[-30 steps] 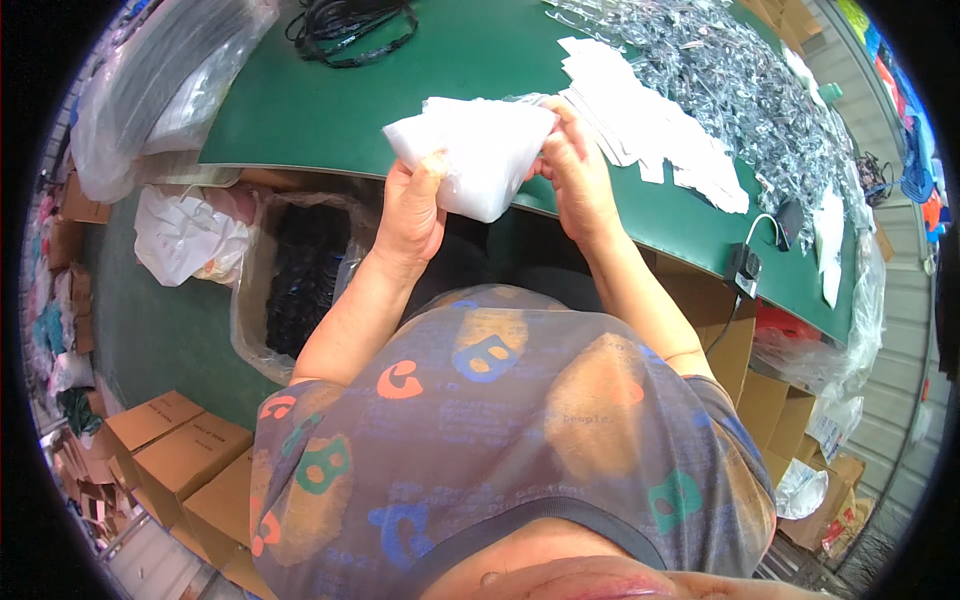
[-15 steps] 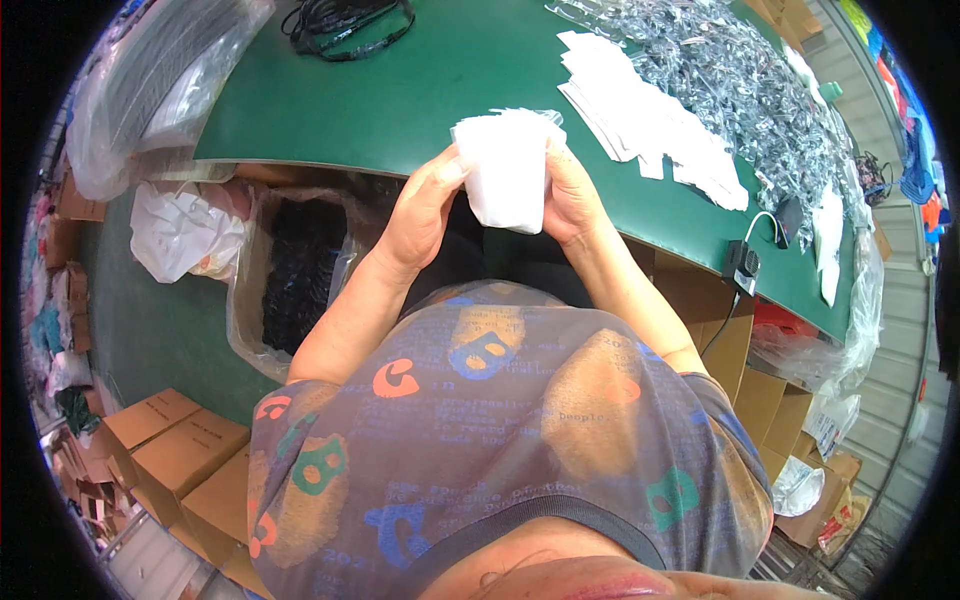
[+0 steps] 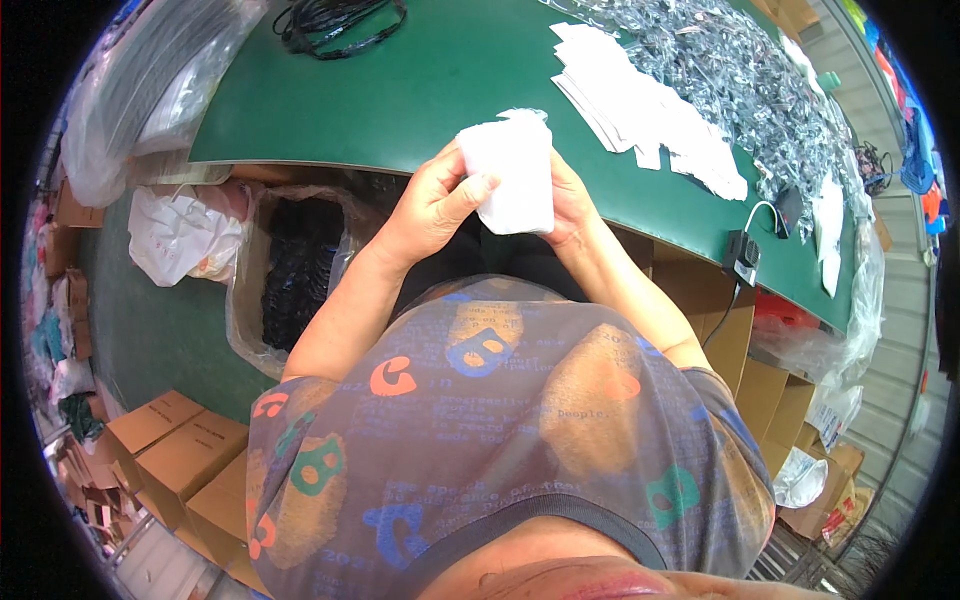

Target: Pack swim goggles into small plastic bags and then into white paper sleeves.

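Just past the table's near edge I hold a small white packet-like bundle (image 3: 515, 180), slightly tilted, its top edge uneven. From the left, my left hand (image 3: 437, 205) grips it, the thumb lying across its front face. My right hand (image 3: 572, 198) closes round the right side; most of those fingers are hidden behind the bundle. What is inside or behind it cannot be made out. To the right on the green table (image 3: 400, 110) lie fanned white paper-like strips (image 3: 645, 110), beside a heap of small clear plastic pieces (image 3: 740, 75).
A coil of black cable (image 3: 335, 25) lies at the far left of the table. Below the left edge stands a plastic-lined box of black items (image 3: 300, 270) beside a white bag (image 3: 180, 235). A black plug adapter (image 3: 741, 258) sits at the right edge. Cardboard boxes (image 3: 190, 450) stand lower left.
The bundle has turned and tilted in my hands. My left thumb has moved from its upper left edge down across its front. The view has shifted slightly.
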### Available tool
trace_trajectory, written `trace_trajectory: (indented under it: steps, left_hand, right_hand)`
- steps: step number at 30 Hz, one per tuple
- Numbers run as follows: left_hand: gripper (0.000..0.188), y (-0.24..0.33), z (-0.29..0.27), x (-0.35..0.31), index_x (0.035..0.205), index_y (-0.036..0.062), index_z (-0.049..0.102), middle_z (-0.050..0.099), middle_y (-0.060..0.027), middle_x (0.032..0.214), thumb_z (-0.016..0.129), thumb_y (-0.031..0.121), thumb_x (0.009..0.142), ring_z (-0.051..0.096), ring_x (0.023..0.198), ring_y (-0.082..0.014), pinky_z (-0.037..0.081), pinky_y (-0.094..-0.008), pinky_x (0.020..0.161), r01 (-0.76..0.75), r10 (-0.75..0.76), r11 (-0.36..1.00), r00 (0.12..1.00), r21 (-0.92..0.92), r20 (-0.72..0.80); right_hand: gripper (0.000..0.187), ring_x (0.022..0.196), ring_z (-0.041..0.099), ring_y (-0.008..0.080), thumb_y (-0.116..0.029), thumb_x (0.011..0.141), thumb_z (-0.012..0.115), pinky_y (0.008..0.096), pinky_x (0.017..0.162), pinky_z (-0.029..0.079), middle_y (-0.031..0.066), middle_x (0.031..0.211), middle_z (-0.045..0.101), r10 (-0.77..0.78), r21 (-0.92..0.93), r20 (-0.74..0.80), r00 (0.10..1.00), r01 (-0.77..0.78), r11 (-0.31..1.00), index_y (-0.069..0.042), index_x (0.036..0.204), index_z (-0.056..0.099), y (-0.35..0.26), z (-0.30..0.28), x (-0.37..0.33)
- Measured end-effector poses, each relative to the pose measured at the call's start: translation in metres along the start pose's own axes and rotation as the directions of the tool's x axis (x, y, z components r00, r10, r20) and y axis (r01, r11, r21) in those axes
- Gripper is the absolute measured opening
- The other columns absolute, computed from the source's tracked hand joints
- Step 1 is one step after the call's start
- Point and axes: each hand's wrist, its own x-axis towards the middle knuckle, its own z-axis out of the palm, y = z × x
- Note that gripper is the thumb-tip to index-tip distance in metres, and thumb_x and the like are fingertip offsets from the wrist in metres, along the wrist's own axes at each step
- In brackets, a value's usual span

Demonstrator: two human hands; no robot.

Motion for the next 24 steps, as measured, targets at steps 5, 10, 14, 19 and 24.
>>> trace_trajectory:
  steps: [5,10,14,19,24]
  left_hand:
    - [0.044,0.004,0.003,0.004,0.136,-0.0036,0.057,0.056,-0.0091,0.134,0.065,0.024,0.102,0.053,0.122,-0.0172,0.042,-0.0314,0.105,-0.052,0.050,0.993,0.999,0.103,0.020]
    - [0.045,0.004,0.007,0.006,0.133,-0.0028,0.061,0.058,-0.0078,0.128,0.071,0.025,0.098,0.054,0.120,-0.0178,0.041,-0.0320,0.106,-0.045,0.052,0.991,0.997,0.126,-0.054]
    - [0.047,0.000,0.004,0.003,0.131,-0.0026,0.062,0.059,-0.0075,0.130,0.074,0.027,0.096,0.054,0.121,-0.0171,0.041,-0.0322,0.106,-0.028,0.034,0.994,0.998,0.102,-0.061]
    - [0.047,0.007,-0.001,0.002,0.129,-0.0012,0.065,0.063,-0.0059,0.130,0.077,0.026,0.093,0.057,0.119,-0.0154,0.044,-0.0326,0.104,0.097,-0.093,0.995,0.988,0.029,-0.120]
    - [0.039,-0.005,-0.009,-0.003,0.127,-0.0008,0.065,0.068,-0.0042,0.122,0.073,0.022,0.096,0.061,0.114,-0.0138,0.046,-0.0318,0.103,0.154,-0.167,0.983,0.977,-0.100,-0.135]
  right_hand:
    - [0.048,0.110,0.070,0.0252,-0.028,0.097,0.069,0.0422,0.094,0.060,0.0142,0.125,0.068,-0.001,0.014,-0.055,0.999,0.002,1.000,0.000,0.134,0.057,0.001,0.000,-0.002]
    - [0.042,0.106,0.071,0.0227,-0.026,0.096,0.070,0.0392,0.089,0.062,0.0127,0.121,0.069,0.009,0.019,-0.132,0.991,-0.006,1.000,-0.001,0.130,0.060,0.003,0.004,0.001]
    - [0.045,0.108,0.071,0.0226,-0.031,0.100,0.065,0.0394,0.092,0.061,0.0126,0.124,0.069,0.006,-0.019,-0.101,0.995,-0.008,1.000,-0.002,0.133,0.058,0.005,0.005,0.001]
    - [0.051,0.115,0.066,0.0239,-0.034,0.097,0.070,0.0408,0.101,0.055,0.0123,0.127,0.067,-0.175,-0.202,-0.040,0.984,0.164,0.966,-0.001,0.133,0.057,0.003,-0.004,0.007]
    - [0.051,0.120,0.063,0.0257,-0.036,0.098,0.068,0.0433,0.106,0.050,0.0137,0.130,0.065,-0.245,-0.333,-0.052,0.968,0.214,0.918,-0.001,0.134,0.056,0.002,0.000,0.000]
